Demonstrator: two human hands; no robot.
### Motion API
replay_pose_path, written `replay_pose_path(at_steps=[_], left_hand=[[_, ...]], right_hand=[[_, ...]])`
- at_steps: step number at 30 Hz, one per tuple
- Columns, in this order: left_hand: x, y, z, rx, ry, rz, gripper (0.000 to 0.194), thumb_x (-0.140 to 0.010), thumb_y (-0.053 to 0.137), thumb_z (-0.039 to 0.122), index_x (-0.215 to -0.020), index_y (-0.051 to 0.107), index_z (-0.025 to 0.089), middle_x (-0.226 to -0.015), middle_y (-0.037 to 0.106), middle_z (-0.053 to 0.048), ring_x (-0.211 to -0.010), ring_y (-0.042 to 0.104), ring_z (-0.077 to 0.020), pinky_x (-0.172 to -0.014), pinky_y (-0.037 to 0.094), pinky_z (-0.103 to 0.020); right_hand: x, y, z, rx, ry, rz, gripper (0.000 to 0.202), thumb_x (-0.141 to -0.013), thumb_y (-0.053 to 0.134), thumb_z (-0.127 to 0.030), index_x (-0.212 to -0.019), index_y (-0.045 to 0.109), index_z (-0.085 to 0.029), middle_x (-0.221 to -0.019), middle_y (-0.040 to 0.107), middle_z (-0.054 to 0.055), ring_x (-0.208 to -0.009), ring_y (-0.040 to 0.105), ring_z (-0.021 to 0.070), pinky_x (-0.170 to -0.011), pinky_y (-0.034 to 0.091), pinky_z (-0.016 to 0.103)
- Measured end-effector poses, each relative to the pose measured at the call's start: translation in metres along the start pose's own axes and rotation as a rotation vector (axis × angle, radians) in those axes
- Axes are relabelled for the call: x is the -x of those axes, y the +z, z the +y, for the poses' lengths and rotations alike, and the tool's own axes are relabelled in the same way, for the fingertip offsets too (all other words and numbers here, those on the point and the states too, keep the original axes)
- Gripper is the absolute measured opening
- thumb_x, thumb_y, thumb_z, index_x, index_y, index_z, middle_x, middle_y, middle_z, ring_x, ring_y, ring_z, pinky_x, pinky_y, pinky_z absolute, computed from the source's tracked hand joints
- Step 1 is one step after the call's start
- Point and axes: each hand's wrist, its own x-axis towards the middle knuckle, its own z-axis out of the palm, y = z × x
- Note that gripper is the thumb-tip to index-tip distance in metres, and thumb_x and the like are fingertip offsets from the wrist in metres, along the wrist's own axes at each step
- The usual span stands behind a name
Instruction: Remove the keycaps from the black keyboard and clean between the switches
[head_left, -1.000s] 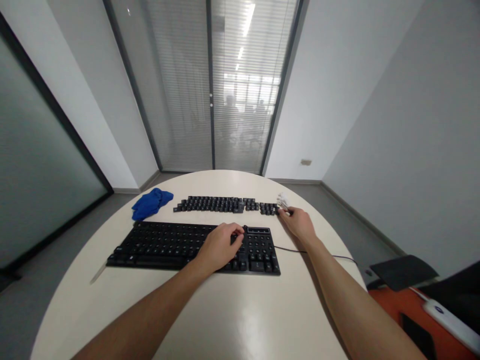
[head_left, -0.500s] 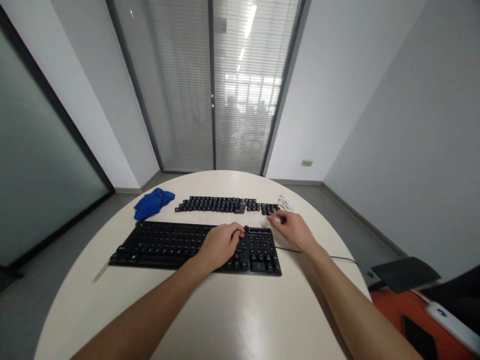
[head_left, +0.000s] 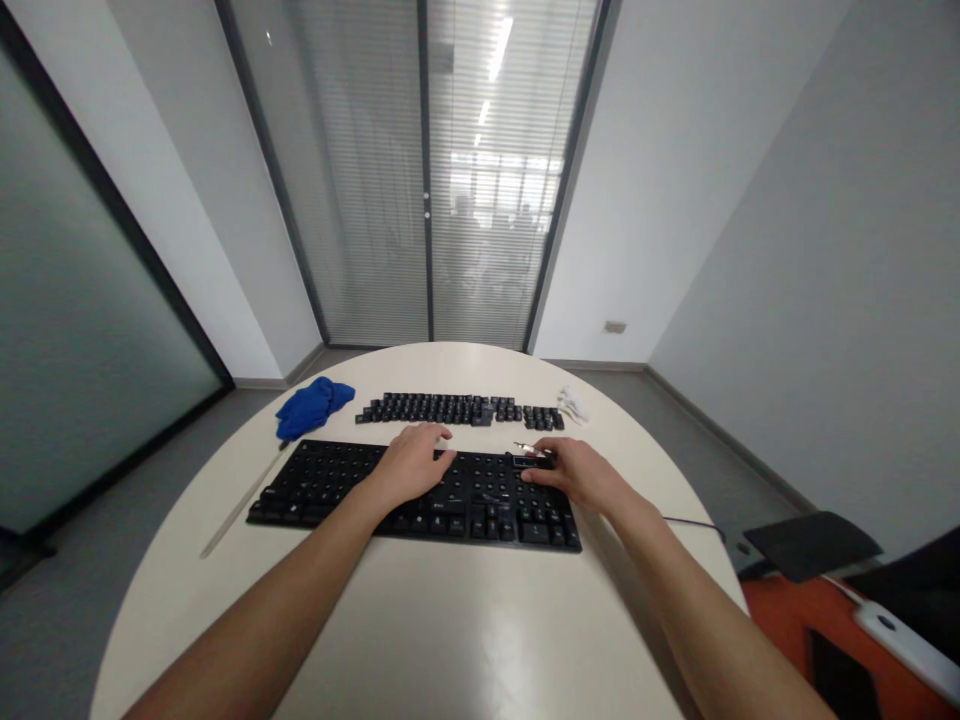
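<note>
A black keyboard (head_left: 442, 510) lies on the round pale table. My left hand (head_left: 409, 465) rests over its upper middle, thumb spread from the fingers, which reach across the back edge. At the keyboard's right end, my right hand (head_left: 574, 468) is closed on a slim silvery tool (head_left: 531, 449), whose tip points left; its exact kind is too small to make out. The thumb of that hand lies above the number pad. Behind the keyboard, loose black keycaps (head_left: 435, 408) stand in rows like a keyboard layout.
A crumpled blue cloth (head_left: 311, 405) lies at the back left, near a long thin pale stick (head_left: 244, 502) with a dark end. White crumpled tissue (head_left: 574, 404) sits right of the keycaps. A dark cable (head_left: 686, 521) runs off the right edge, towards an orange chair seat (head_left: 780, 610).
The keyboard has shifted right, uncovering more of the pale stick. My left hand has moved left and its fingers have spread. My right hand has come back from the keycaps to the keyboard.
</note>
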Motion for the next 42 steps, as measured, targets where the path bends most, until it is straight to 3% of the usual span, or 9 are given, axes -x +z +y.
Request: replay_pose_path(at_steps=[7, 12, 15, 17, 20, 26, 31, 34, 42], left_hand=[[0.004, -0.036, -0.018, -0.033, -0.095, -0.097, 0.040, -0.086, 0.056, 0.043, -0.115, 0.067, 0.018, -0.124, 0.067, -0.013, -0.117, 0.061, -0.0327, -0.104, 0.044, -0.044], [0.021, -0.045, -0.036, -0.038, -0.101, -0.185, 0.044, -0.086, 0.055, 0.048, -0.117, 0.066, 0.018, -0.124, 0.067, -0.014, -0.117, 0.061, -0.0325, -0.105, 0.043, -0.044], [0.031, -0.043, -0.046, 0.028, -0.012, -0.183, 0.040, -0.084, 0.060, 0.043, -0.117, 0.066, 0.022, -0.127, 0.066, -0.010, -0.120, 0.059, -0.0300, -0.108, 0.042, -0.043], [0.036, -0.042, -0.051, 0.067, 0.014, -0.158, 0.037, -0.082, 0.062, 0.040, -0.115, 0.067, 0.025, -0.130, 0.065, -0.009, -0.123, 0.058, -0.0296, -0.110, 0.041, -0.043], [0.041, -0.043, -0.056, 0.151, 0.046, -0.159, 0.034, -0.088, 0.054, 0.034, -0.118, 0.066, 0.025, -0.137, 0.060, -0.007, -0.129, 0.054, -0.0274, -0.115, 0.036, -0.044], [0.044, -0.039, -0.060, 0.371, 0.061, -0.225, 0.038, -0.096, 0.044, 0.028, -0.130, 0.059, 0.021, -0.139, 0.059, -0.007, -0.131, 0.052, -0.0236, -0.117, 0.033, -0.045], [0.042, -0.018, -0.058, 0.531, 0.094, -0.205, 0.037, -0.090, 0.056, 0.021, -0.126, 0.061, 0.020, -0.134, 0.062, -0.009, -0.122, 0.059, -0.0232, -0.109, 0.043, -0.043], [0.039, -0.010, -0.057, 0.534, 0.075, -0.092, 0.030, -0.087, 0.061, 0.019, -0.116, 0.066, 0.019, -0.123, 0.067, -0.008, -0.114, 0.062, -0.0224, -0.099, 0.052, -0.038], [0.039, -0.029, -0.038, 0.411, 0.083, 0.040, 0.023, -0.096, 0.053, 0.029, -0.108, 0.070, 0.020, -0.110, 0.072, -0.006, -0.105, 0.065, -0.0210, -0.097, 0.049, -0.038]], right_hand=[[0.006, -0.031, 0.053, -0.035, 0.173, -0.146, 0.039, -0.070, 0.079, -0.040, -0.102, 0.077, -0.019, -0.070, 0.071, 0.004, -0.070, 0.066, 0.0226, -0.059, 0.041, 0.026], [0.007, -0.053, 0.077, 0.170, 0.351, -0.129, 0.034, -0.060, 0.085, -0.029, -0.092, 0.079, -0.023, -0.086, 0.076, 0.007, -0.085, 0.069, 0.0270, -0.068, 0.045, 0.029], [0.004, -0.059, 0.053, 0.286, 0.418, -0.042, 0.030, -0.070, 0.079, -0.045, -0.088, 0.078, -0.020, -0.089, 0.075, 0.012, -0.080, 0.069, 0.0292, -0.064, 0.044, 0.032], [0.001, -0.059, 0.024, 0.231, 0.295, -0.005, 0.044, -0.085, 0.061, -0.059, -0.084, 0.077, -0.018, -0.084, 0.074, 0.014, -0.076, 0.068, 0.0273, -0.065, 0.044, 0.032], [-0.005, -0.053, -0.025, 0.080, 0.151, 0.023, 0.063, -0.099, 0.034, -0.059, -0.073, 0.075, -0.018, -0.073, 0.071, 0.012, -0.074, 0.067, 0.0247, -0.072, 0.044, 0.032], [-0.018, -0.012, -0.091, -0.216, -0.096, 0.078, 0.070, -0.101, 0.023, -0.059, -0.076, 0.073, -0.018, -0.078, 0.069, 0.010, -0.084, 0.065, 0.0246, -0.082, 0.044, 0.033], [-0.018, 0.035, -0.102, -0.628, -0.172, -0.049, 0.054, -0.099, 0.032, -0.062, -0.090, 0.062, -0.018, -0.053, 0.051, -0.003, -0.050, 0.052, 0.0149, -0.056, 0.042, 0.027], [-0.011, 0.050, -0.099, -0.817, -0.241, -0.172, 0.042, -0.092, 0.052, -0.060, -0.095, 0.056, -0.019, -0.067, 0.061, -0.002, -0.056, 0.057, 0.0134, -0.057, 0.045, 0.026], [-0.008, 0.058, -0.090, -0.768, -0.314, -0.185, 0.031, -0.087, 0.066, -0.047, -0.095, 0.068, -0.017, -0.072, 0.066, 0.002, -0.064, 0.060, 0.0153, -0.060, 0.045, 0.026]])
